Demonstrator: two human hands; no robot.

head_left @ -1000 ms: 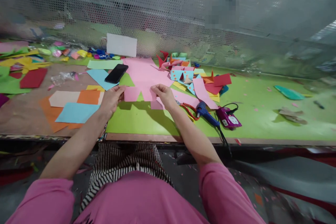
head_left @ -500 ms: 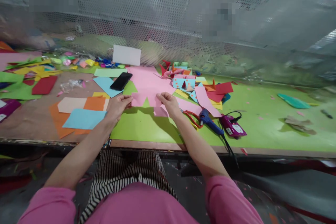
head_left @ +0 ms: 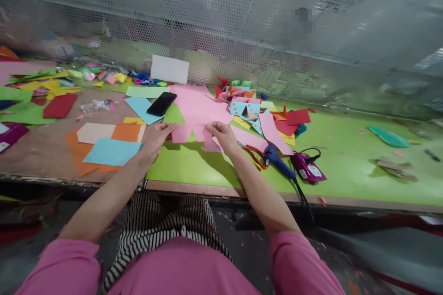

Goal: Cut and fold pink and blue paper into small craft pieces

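Between my hands is a pink paper piece (head_left: 182,133) with a triangular notch in its lower edge. My left hand (head_left: 159,137) pinches its left end. My right hand (head_left: 223,134) pinches the right end, thumb and fingers pressed together. Behind it lies a larger pink sheet (head_left: 204,106) of nearly the same colour, so the upper outline is hard to make out. Red-handled scissors (head_left: 256,153) and a blue glue gun (head_left: 279,162) rest just right of my right hand. A black phone (head_left: 162,103) lies beyond my left hand.
Blue paper (head_left: 112,151) over orange sheets lies at the left. Dotted blue paper pieces (head_left: 245,107) and pink strips are heaped behind the scissors. A purple box (head_left: 308,167) with a cable stands right of the glue gun. A white card (head_left: 169,69) leans against the perforated metal panel (head_left: 214,32).
The pink piece's notch has shifted slightly left and its sides look more angled. Both hands keep their pinch. The whole view has moved a little.
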